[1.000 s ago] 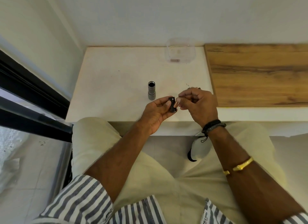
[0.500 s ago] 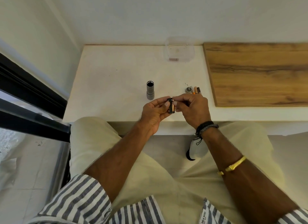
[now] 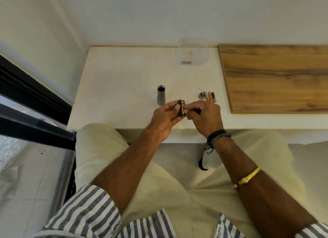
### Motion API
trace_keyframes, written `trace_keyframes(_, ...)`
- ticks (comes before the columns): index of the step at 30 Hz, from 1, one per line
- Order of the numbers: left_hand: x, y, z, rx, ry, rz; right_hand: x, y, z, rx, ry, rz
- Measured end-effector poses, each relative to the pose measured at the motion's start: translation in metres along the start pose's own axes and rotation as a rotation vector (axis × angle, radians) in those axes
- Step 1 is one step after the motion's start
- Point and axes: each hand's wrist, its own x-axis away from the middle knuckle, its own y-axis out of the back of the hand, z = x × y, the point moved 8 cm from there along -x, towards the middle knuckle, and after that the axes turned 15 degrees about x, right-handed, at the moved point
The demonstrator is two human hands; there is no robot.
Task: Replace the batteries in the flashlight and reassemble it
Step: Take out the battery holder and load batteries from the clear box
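**Flashlight in pieces, battery holder in hand**

A grey metal cylindrical flashlight body (image 3: 161, 95) is standing upright on the white bench (image 3: 113, 88), its open dark end facing up. A small dark cylindrical battery holder (image 3: 181, 108), showing copper-coloured batteries, is being held upright just in front of the body, off the bench. A round grey metal end cap (image 3: 201, 95) is lying to the right, touching three loose orange-and-black batteries (image 3: 210, 97) lying side by side.
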Motion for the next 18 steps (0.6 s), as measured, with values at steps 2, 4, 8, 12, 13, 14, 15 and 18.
trace_keyframes(2, -0.001, -0.001, 0.003, 0.028, 0.032, 0.003, -0.004, 0.002, -0.004, -0.045, -0.032, -0.018)
trace_keyframes(4, -0.002, -0.001, 0.004, 0.053, 0.057, 0.005, -0.010, 0.006, -0.012, -0.115, -0.088, -0.055)
trace_keyframes(8, -0.004, 0.002, 0.008, 0.070, 0.076, -0.010, -0.023, 0.009, -0.030, -0.325, -0.218, -0.091)
trace_keyframes(12, -0.011, 0.006, 0.008, 0.102, 0.087, -0.041, -0.056, 0.015, -0.037, -0.457, -0.271, -0.109)
trace_keyframes(13, -0.012, 0.006, 0.008, 0.097, 0.089, -0.050, -0.068, 0.018, -0.036, -0.461, -0.270, -0.115)
trace_keyframes(14, -0.015, 0.006, 0.007, 0.090, 0.092, -0.055, -0.084, 0.021, -0.035, -0.461, -0.267, -0.123)
trace_keyframes(15, -0.015, 0.004, 0.007, 0.086, 0.096, -0.054, -0.097, 0.024, -0.033, -0.453, -0.261, -0.129)
trace_keyframes(18, -0.017, 0.001, 0.007, 0.122, 0.105, -0.048, -0.137, 0.029, -0.027, -0.359, -0.233, -0.133)
